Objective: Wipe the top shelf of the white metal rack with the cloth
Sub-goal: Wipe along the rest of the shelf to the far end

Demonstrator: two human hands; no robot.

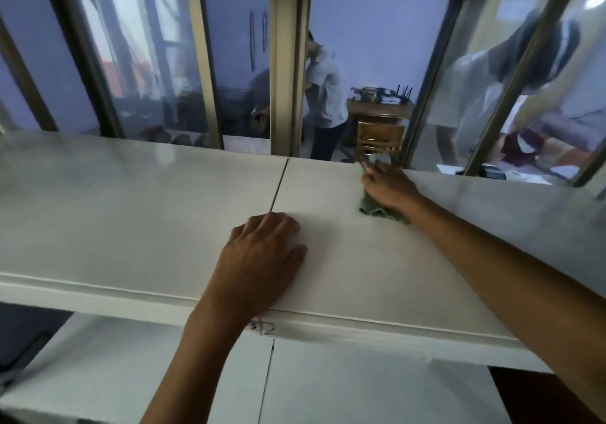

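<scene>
The white metal rack's top shelf (131,213) runs across the view, with a thin seam near its middle. My right hand (388,185) is stretched to the shelf's far edge and grips a crumpled green cloth (372,208) against the surface. The cloth shows under the palm and past the fingertips. My left hand (262,256) rests flat on the shelf near the front edge, just right of the seam, fingers spread and holding nothing.
A lower white shelf (328,387) lies below the front lip. Right behind the top shelf stands a window frame with metal bars (283,62). Through the glass, people, a wooden chair (377,138) and a desk are visible.
</scene>
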